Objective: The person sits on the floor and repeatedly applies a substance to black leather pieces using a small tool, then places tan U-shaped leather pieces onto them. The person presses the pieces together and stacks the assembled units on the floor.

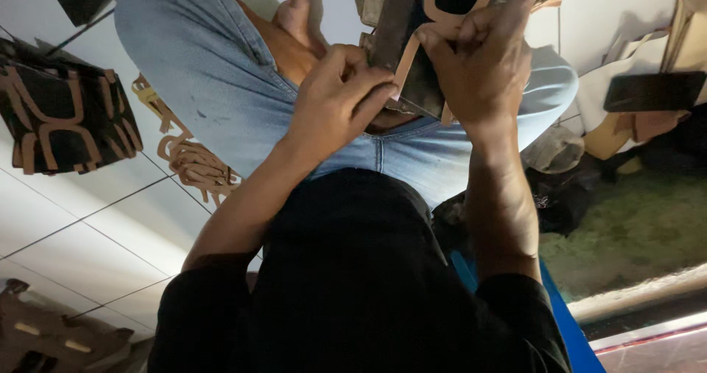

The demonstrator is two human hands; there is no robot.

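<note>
The person sits cross-legged in pale blue jeans on the white tiled floor [96, 233], both forearms reaching away from the body. The left hand [335, 97] curls down, its grip closed with fingertips pressing the dark flat sole-shaped piece [416, 86] held over the lap. The right hand [479, 49] is raised higher, wrist bent, its grip pinched shut on a thin tan leather strap [409, 56] running along that piece
</note>
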